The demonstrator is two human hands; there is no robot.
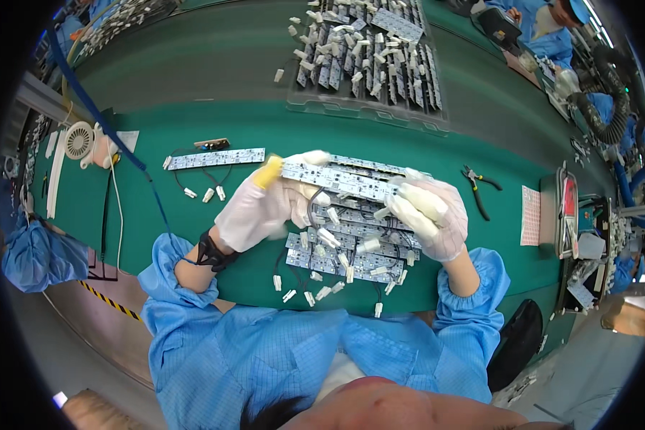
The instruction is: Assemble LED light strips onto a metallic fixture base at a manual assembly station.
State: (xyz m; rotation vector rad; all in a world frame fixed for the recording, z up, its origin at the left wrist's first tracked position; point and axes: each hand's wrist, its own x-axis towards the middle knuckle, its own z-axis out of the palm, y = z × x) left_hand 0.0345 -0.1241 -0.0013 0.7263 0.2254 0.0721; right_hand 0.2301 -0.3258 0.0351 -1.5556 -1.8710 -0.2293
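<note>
My left hand (265, 201), in a white glove with a yellow fingertip cover, is closed on the left end of a long, narrow circuit board (337, 179). Gloved in white too, my right hand (433, 215) grips the board's right end. The board is held level, its face dotted with small components. Below and behind it lie several similar circuit boards (344, 258), partly hidden by my hands, with dark wires and white plug connectors (327, 238) strewn over them. Off to the left, a separate circuit board strip (218, 158) rests on the green mat with wired connectors beneath it.
A transparent tray (365, 111) full of wired boards stands at the back. Pliers (478, 192) with black and yellow handles lie right, near a sheet of red marks (530, 215). A small fan (79, 140) and hanging blue hose (97, 115) are at left. Other people work beyond.
</note>
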